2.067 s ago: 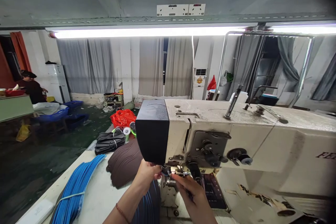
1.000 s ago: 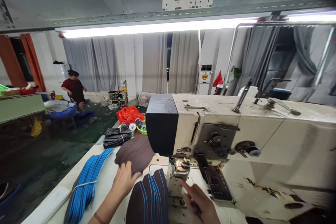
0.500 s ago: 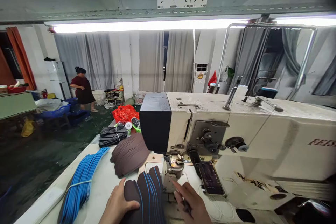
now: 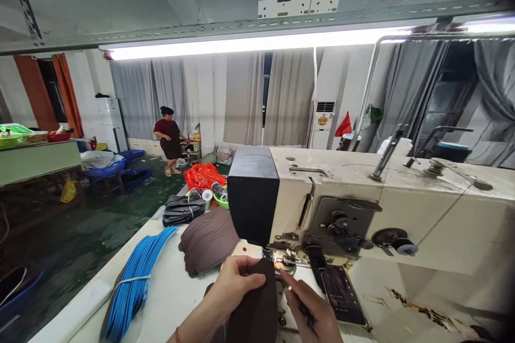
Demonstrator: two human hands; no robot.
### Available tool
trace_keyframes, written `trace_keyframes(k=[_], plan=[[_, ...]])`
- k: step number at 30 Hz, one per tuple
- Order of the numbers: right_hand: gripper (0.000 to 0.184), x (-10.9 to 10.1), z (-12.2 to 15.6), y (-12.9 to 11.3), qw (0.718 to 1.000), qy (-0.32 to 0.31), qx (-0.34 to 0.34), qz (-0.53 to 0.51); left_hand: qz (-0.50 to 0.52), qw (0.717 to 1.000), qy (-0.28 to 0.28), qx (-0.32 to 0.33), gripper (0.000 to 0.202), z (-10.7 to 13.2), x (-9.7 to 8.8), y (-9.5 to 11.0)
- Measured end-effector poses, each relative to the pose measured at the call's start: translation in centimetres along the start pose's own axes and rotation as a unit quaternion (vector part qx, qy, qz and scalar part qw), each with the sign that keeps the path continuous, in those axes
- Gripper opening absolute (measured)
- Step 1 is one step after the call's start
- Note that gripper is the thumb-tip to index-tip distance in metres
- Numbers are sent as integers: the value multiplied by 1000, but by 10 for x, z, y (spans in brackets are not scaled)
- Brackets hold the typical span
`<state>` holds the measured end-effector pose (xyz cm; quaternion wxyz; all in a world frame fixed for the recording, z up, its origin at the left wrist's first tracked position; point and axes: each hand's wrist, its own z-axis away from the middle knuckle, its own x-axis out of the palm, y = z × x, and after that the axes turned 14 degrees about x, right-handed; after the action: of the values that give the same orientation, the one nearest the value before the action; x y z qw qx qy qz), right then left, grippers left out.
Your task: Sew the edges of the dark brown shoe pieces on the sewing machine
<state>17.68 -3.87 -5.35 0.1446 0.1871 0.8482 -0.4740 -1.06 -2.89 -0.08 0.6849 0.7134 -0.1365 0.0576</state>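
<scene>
My left hand pinches the top of a dark brown fabric piece between thumb and fingers, just in front of the sewing machine's needle area. My right hand is at the piece's right edge, index finger stretched toward the needle area. Its other fingers curl around a small dark tool, whose kind I cannot make out. Behind my left hand lies a fanned stack of brown fabric pieces. A tied bundle of blue-edged strips rests on the table's left side.
The sewing machine's head rises close above my hands. A phone lies right of them. Farther back are a black bundle, thread spools and a red plastic bag. Across the room, a person stands.
My left hand has moved right and up, bringing a brown piece close to the needle area. The view has turned left. The person in the background now stands with an arm reaching toward a rack.
</scene>
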Motion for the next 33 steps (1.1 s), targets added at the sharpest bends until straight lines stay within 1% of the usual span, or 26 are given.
trace_keyframes(k=[4, 9, 13, 16, 19, 21, 22, 25, 27, 29, 33], plan=[[36, 0, -8, 6, 1000, 5, 11, -24, -37, 999, -5, 18, 37, -14, 2, -7], [36, -1, -14, 13, 999, -32, 8, -30, -51, 999, -5, 14, 38, -20, -1, -7], [35, -5, -18, 15, 999, -48, 10, -7, -54, 998, -10, 18, 34, -24, 0, -5], [36, -9, -19, 18, 997, -72, 10, 23, -50, 999, -15, 14, 34, -23, 0, 1], [37, -12, -20, 20, 996, -84, 10, 43, -21, 999, -41, -17, 37, -10, -2, 9], [38, -14, -20, 18, 995, -92, 14, 46, 4, 997, -52, -48, 44, 4, -7, 11], [39, -14, -20, 16, 994, -96, 19, 46, 15, 997, -49, -56, 51, 12, -11, 9], [41, -15, -21, 10, 994, -99, 29, 39, 39, 998, -24, -52, 74, 33, -23, -4], [42, -16, -21, 6, 994, -96, 34, 37, 44, 998, -19, -48, 85, 42, -30, -15], [43, -17, -22, 4, 995, -88, 39, 40, 41, 998, -13, -50, 89, 47, -36, -26], [44, -18, -23, 1, 995, -78, 38, 43, 15, 998, 42, -38, 89, 47, -40, -38]])
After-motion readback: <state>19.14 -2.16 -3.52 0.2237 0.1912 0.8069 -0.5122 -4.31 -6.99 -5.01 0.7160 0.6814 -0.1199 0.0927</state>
